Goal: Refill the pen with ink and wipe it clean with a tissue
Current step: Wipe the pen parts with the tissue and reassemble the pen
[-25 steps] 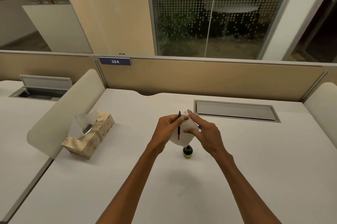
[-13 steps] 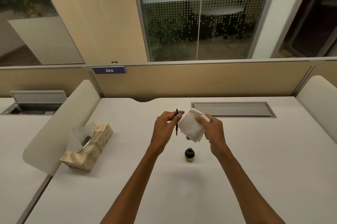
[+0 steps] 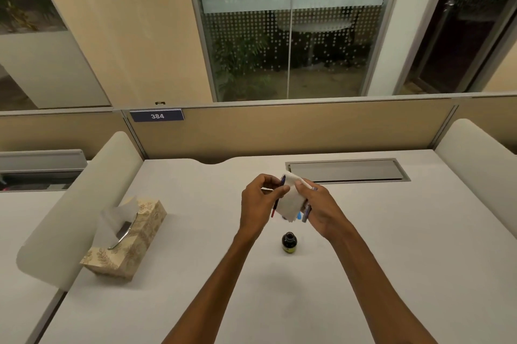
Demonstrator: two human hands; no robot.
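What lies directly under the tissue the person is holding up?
Under the tissue stands an uncapped ink bottle on the white desk. The tissue hides part of the pen.

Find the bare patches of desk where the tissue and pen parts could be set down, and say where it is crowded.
Free: the wide stretch of desk right of the ink bottle, below the grey cable hatch; also the near desk between the forearms and the tissue box. Crowded: the centre, where the left hand and right hand hold the pen and tissue above the open bottle.
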